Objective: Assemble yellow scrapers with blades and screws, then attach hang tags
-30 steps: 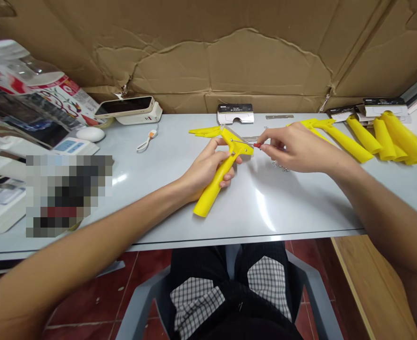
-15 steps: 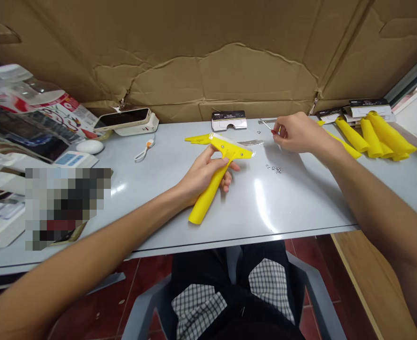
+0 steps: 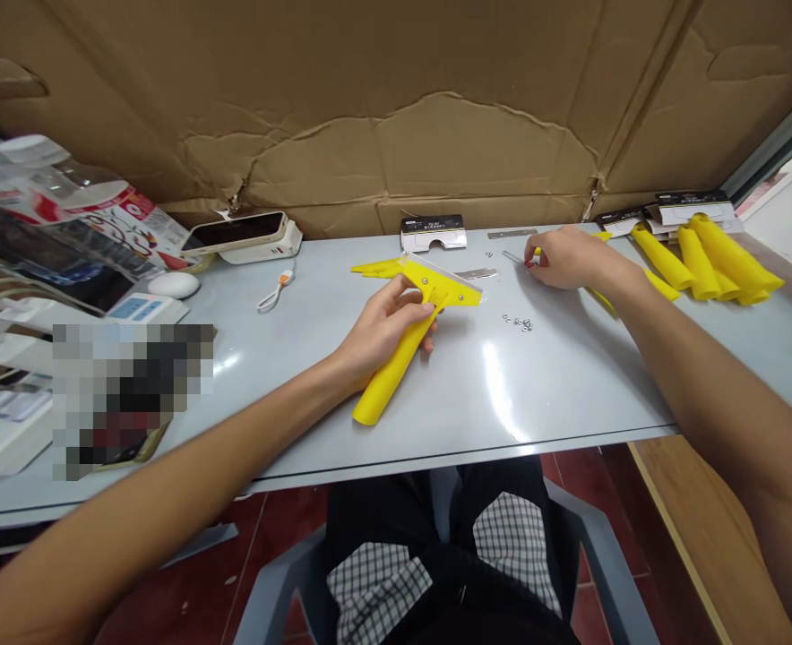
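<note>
My left hand (image 3: 377, 333) is closed around the neck of a yellow scraper (image 3: 391, 383), its wide head turned up with two screws showing. In my right hand (image 3: 571, 258), low over the table, is a screwdriver (image 3: 515, 258); its thin metal shaft points left and its red handle is mostly covered by the fingers. A small pile of screws (image 3: 522, 323) lies between the hands. Beyond the scraper head are some metal blades (image 3: 480, 274) and a yellow part (image 3: 373, 269). Another flat blade (image 3: 512, 234) rests farther back.
Several yellow handles (image 3: 698, 264) lie at the right, by black-and-white cards (image 3: 695, 206). One such card (image 3: 434, 235) stands against the cardboard (image 3: 490, 152). On the left are a phone (image 3: 238, 235), a cable (image 3: 276, 292), a white mouse (image 3: 174, 285) and a bottle (image 3: 80, 193).
My right hand has come down slightly and to the right with the screwdriver, its shaft now lying flatter. My left hand keeps its hold on the scraper, almost unmoved.
</note>
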Demonstrator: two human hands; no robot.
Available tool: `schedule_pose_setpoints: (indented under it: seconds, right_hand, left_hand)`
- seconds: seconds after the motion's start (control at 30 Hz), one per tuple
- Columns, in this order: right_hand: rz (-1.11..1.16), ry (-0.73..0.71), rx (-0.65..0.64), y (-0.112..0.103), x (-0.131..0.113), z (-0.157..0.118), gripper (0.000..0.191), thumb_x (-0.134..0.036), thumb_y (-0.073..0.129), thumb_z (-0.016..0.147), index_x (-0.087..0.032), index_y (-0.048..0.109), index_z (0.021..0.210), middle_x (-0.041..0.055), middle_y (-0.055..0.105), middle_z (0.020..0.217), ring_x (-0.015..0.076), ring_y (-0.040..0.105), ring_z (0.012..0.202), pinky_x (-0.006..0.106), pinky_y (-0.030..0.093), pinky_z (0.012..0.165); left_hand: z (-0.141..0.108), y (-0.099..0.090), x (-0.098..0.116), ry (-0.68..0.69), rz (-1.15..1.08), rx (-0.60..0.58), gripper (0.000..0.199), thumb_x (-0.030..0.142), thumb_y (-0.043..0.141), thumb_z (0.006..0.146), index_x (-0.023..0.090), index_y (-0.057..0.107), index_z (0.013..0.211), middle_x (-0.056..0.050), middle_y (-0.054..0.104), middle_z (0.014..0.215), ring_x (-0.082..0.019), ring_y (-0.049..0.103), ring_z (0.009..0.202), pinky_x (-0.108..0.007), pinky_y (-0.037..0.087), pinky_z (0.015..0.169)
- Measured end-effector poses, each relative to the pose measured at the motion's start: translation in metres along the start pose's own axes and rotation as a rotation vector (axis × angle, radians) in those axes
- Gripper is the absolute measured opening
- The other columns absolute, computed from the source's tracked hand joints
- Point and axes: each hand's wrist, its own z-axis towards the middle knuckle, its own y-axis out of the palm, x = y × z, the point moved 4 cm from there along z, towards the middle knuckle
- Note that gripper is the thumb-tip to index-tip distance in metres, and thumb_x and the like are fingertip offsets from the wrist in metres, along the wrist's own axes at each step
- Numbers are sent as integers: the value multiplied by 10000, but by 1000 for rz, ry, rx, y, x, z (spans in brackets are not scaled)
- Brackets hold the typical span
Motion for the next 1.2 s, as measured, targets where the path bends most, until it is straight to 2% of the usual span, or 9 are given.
schedule_pose_setpoints:
  seconds: [0.3,0.5,0.77,1.03,1.13,1.2]
  right_hand:
    - [-2,27,0,-1,0,-1,313,-360,764,987,-274,844,1278,171,768,1341,386,711,1128,500,553,913]
    - [-32,17,-1,2,1,1,337,-359,742,953,-253,810,1266,165,794,1276,373,717,1085,471,532,850]
    - [-25,18,-18,3,5,2,368,-426,726,1008,-268,794,1333,177,771,1329,381,733,1107,482,540,880]
    - [-11,-17,-11,6,8,5,369,-436,718,1020,-254,797,1332,179,774,1279,348,719,1050,468,546,835]
    - [-6,-13,-9,6,9,6,385,-464,723,1013,-260,802,1330,180,774,1292,357,717,1079,475,555,850]
    - [4,-9,-10,6,9,6,384,-467,725,1020,-259,805,1333,182,769,1313,364,716,1104,477,556,865]
  left_hand:
    - [1,0,0,32,34,-38,265,276,775,957,199,669,1188,-36,720,970,-153,697,714,-304,612,598]
    - [1,0,0,17,34,-36,297,283,799,946,172,685,1196,-76,770,1077,-137,701,729,-292,624,625]
    - [0,0,0,11,37,-36,266,279,785,959,171,697,1185,-80,780,1097,-128,696,719,-279,618,625]
    - [0,1,0,14,39,-31,224,275,789,958,179,720,1149,-90,789,1095,-133,686,690,-296,610,626]
    - [1,0,-2,3,20,-27,251,289,812,945,178,727,1153,-91,796,1106,-134,675,688,-306,602,640]
    - [1,-1,-3,-5,-27,1,298,299,849,922,184,738,1174,-93,803,1125,-154,696,751,-301,594,667]
